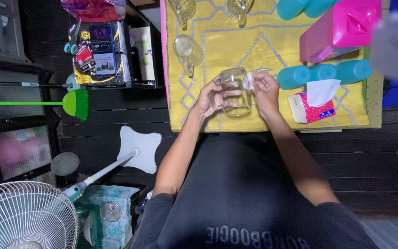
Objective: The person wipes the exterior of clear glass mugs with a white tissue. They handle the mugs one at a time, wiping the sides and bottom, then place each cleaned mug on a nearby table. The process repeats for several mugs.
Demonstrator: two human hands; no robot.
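The left hand (207, 97) wraps its fingers around the side of a clear glass mug (235, 91) and holds it just above the near edge of the yellow cloth (263, 44) on the worktop. The right hand (264, 90) pinches a small white tissue (249, 80) and presses it on the mug's rim. To the right lie three blue cups (323, 74), and just in front of them a red tissue pack (310, 107).

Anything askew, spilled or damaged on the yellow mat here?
Nothing stands out. The left hand holds a clear glass mug while the right hand presses a white tissue to it; no spill or breakage shows on the yellow mat.
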